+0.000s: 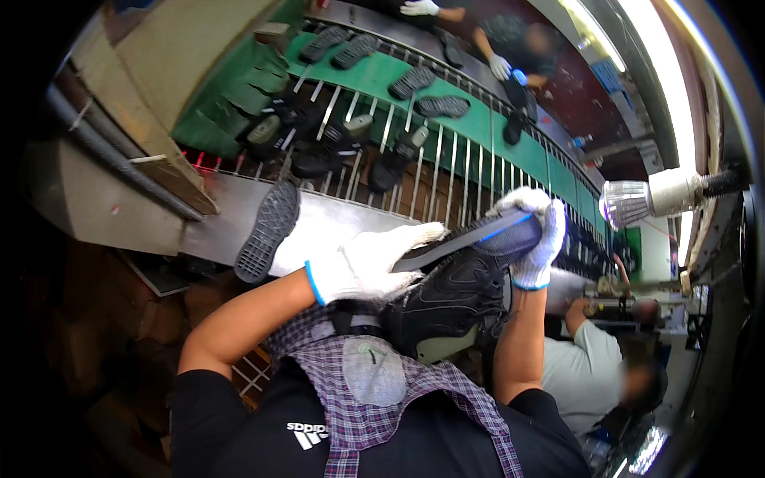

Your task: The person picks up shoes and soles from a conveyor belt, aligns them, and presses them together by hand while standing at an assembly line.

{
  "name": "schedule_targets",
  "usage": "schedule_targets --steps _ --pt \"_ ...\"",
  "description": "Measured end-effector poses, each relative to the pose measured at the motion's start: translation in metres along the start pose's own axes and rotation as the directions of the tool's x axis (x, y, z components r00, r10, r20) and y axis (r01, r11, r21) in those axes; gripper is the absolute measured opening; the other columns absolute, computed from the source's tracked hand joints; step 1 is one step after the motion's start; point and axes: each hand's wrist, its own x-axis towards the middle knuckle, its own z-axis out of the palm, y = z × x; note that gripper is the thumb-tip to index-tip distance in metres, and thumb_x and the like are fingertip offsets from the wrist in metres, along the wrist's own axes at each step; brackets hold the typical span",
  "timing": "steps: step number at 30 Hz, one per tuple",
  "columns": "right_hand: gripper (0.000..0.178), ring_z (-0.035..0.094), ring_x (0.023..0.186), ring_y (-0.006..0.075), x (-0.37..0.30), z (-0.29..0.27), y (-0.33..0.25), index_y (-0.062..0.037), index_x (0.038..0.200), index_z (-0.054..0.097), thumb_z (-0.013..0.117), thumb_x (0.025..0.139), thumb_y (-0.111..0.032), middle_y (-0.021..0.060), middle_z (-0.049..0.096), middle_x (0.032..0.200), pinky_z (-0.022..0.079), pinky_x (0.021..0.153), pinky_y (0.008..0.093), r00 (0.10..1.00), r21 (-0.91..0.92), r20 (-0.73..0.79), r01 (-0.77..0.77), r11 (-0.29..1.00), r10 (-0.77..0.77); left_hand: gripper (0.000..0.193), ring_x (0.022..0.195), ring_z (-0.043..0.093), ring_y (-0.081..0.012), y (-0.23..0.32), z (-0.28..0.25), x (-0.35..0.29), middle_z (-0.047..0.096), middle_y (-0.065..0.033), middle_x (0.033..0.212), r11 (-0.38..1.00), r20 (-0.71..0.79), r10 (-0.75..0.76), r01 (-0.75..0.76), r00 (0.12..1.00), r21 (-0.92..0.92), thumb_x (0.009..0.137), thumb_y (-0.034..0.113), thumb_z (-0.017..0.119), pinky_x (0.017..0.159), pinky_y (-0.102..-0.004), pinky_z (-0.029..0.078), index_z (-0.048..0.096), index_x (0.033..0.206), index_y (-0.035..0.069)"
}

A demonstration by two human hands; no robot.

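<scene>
In front of my chest, a black shoe upper [454, 291] is tilted on its side, with an olive-green last [446, 344] showing at its opening. A dark grey shoe sole [462, 244] lies along the upper's far edge. My right hand [540, 233], in a white knit glove, is closed round one end of the sole and upper. At the other end, my left hand [374, 261], gloved likewise, grips the sole; some of its fingers are hidden. Left of it, a loose black sole [269, 231] rests tread up on the metal ledge [327, 223].
Beyond the ledge runs a rack of metal rods [454, 167] bearing black shoes [390, 166] on lasts. A green strip [374, 70] behind carries several soles. Two co-workers [522, 40] [594, 366] are across and at right. A bulb [625, 203] juts in from the right.
</scene>
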Motion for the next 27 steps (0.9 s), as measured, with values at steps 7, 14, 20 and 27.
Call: schedule_targets --steps 7,14,20,27 --pt "0.042 0.067 0.084 0.0382 -0.019 0.016 -0.022 -0.0005 0.095 0.062 0.050 0.107 -0.038 0.0260 0.066 0.093 0.058 0.078 0.0488 0.999 0.035 0.040 0.035 0.999 -0.037 0.072 0.143 0.053 -0.0334 0.037 -0.016 -0.001 0.054 -0.0231 0.154 0.988 0.206 -0.057 0.085 0.977 -0.130 0.092 0.010 0.066 0.120 -0.0417 0.041 0.041 0.159 -0.001" --pt "0.041 0.067 0.084 0.0372 -0.056 0.002 -0.019 -0.0022 0.096 0.063 0.051 0.107 -0.040 0.0251 0.065 0.094 0.060 0.077 0.0496 0.994 0.053 -0.100 -0.030 0.998 0.035 0.070 0.117 0.069 -0.0406 0.042 0.010 -0.012 0.066 -0.0276 0.132 0.997 0.142 0.044 -0.051 0.989 0.049 0.096 0.022 0.068 0.103 -0.0436 0.055 0.043 0.156 -0.002" --pt "0.046 0.064 0.089 0.0334 -0.063 -0.023 -0.024 -0.0053 0.098 0.064 0.049 0.108 -0.047 0.0171 0.062 0.093 0.055 0.085 0.0522 0.999 0.193 -0.033 0.008 0.981 -0.002 0.069 0.088 0.074 -0.0370 0.072 0.009 0.017 0.070 -0.0229 0.107 0.987 0.284 0.052 -0.093 0.957 0.134 0.093 0.020 0.070 0.076 -0.0445 0.060 0.046 0.153 -0.003" --pt "0.042 0.065 0.088 0.0324 -0.062 -0.059 -0.033 -0.0047 0.098 0.066 0.049 0.108 -0.042 0.0172 0.063 0.093 0.055 0.088 0.0526 0.999 0.202 -0.037 0.029 0.979 -0.022 0.077 0.101 0.074 -0.0392 0.090 0.029 0.041 0.065 -0.0264 0.136 0.964 0.321 0.008 -0.092 0.947 0.249 0.082 0.006 0.068 0.085 -0.0437 0.062 0.043 0.155 -0.002"
